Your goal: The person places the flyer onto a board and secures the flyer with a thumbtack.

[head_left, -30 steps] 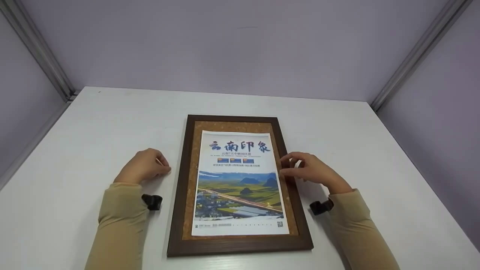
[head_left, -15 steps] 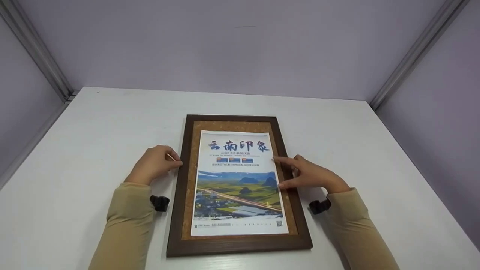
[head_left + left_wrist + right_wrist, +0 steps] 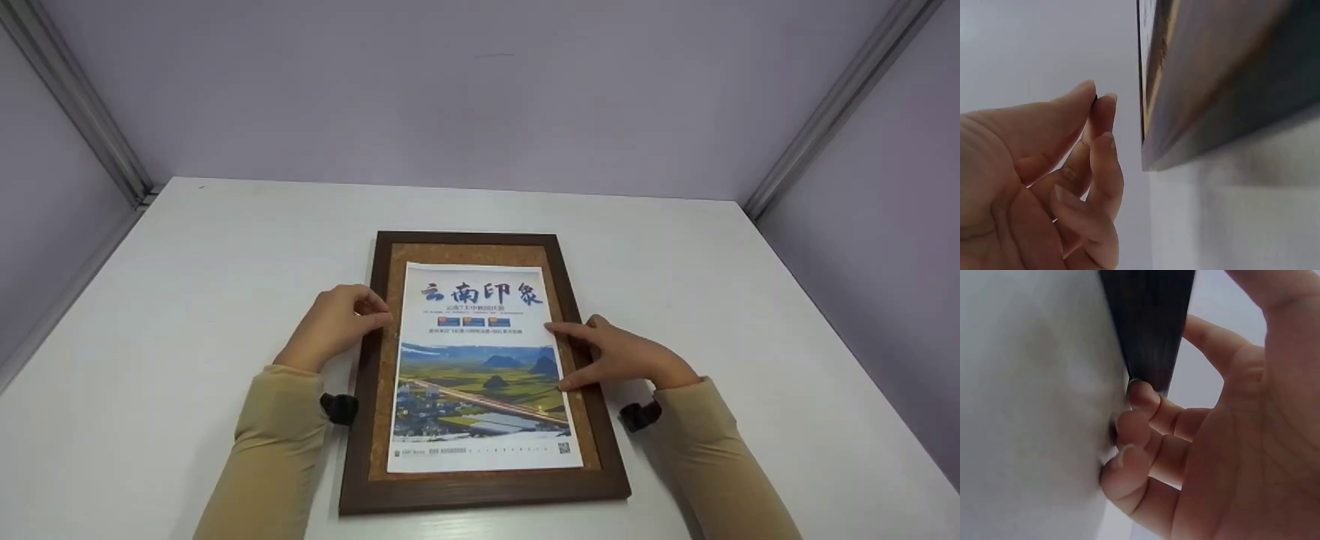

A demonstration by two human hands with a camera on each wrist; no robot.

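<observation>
A dark wooden frame (image 3: pixel 358 405) with a cork inset lies flat on the white table (image 3: pixel 187 300). A printed landscape poster (image 3: pixel 480 375) lies on the cork. My left hand (image 3: pixel 352 315) is over the frame's left border. Its thumb and forefinger pinch a tiny dark thing (image 3: pixel 1095 100), perhaps a pin, beside the frame's edge (image 3: pixel 1213 84). My right hand (image 3: pixel 604 354) rests on the frame's right side, forefinger and thumb stretched onto the poster's right edge. The other fingers (image 3: pixel 1143 430) curl against the frame's outer edge (image 3: pixel 1148 326).
Grey-violet walls close the table in at the back and on both sides, with metal rails (image 3: pixel 82 112) in the corners. White tabletop surrounds the frame on all sides.
My left hand has slid right from the bare table onto the frame's left border, still pinching. My right forefinger and thumb have spread out flat along the poster's right edge.
</observation>
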